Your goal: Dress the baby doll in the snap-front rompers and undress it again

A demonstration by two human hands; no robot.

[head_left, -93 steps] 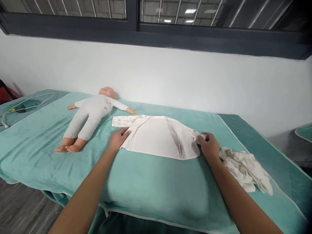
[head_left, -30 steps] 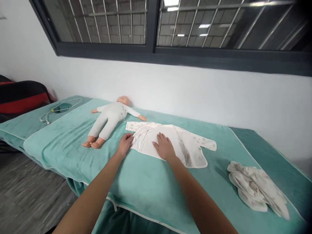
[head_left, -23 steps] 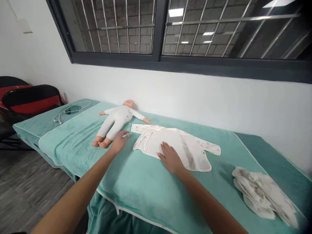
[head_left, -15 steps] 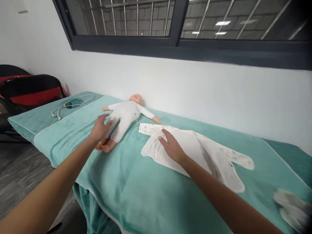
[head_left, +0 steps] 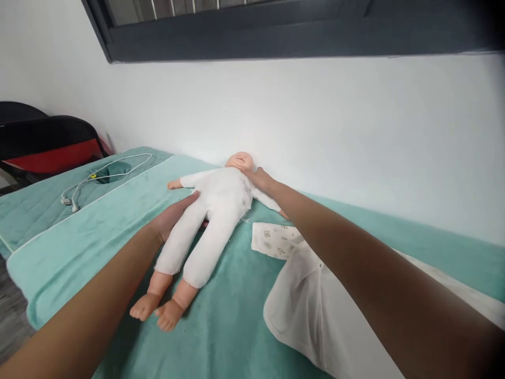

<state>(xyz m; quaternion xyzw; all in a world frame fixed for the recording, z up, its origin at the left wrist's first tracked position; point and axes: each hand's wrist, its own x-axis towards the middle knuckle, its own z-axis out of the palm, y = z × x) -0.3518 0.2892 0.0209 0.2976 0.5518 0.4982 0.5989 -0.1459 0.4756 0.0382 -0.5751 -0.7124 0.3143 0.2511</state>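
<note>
A baby doll (head_left: 223,192) with a white cloth body lies on its back, its head towards the wall and its bare feet towards me. My left hand (head_left: 175,213) is closed round the doll's thigh by the hip, thumb on top and fingers beneath; a fingertip shows between the legs. At the doll's neck and shoulder, my right hand (head_left: 260,179) grips from the side, its fingers mostly hidden behind the neck. A white baby garment (head_left: 300,295) with small printed figures lies spread to the doll's right, partly covered by my right forearm.
A green padded cover (head_left: 232,326) lies over the bed, which stands against a white wall (head_left: 315,121). On the left lie a white cable (head_left: 84,183) and a hole in the bed. Black-and-red chairs (head_left: 51,145) stand beyond. A dark window frame (head_left: 236,34) is above.
Both hands have moved forward to the doll, the left from beside its legs to its thigh, the right from over the garment to the neck. My view has come closer and tilted down.
</note>
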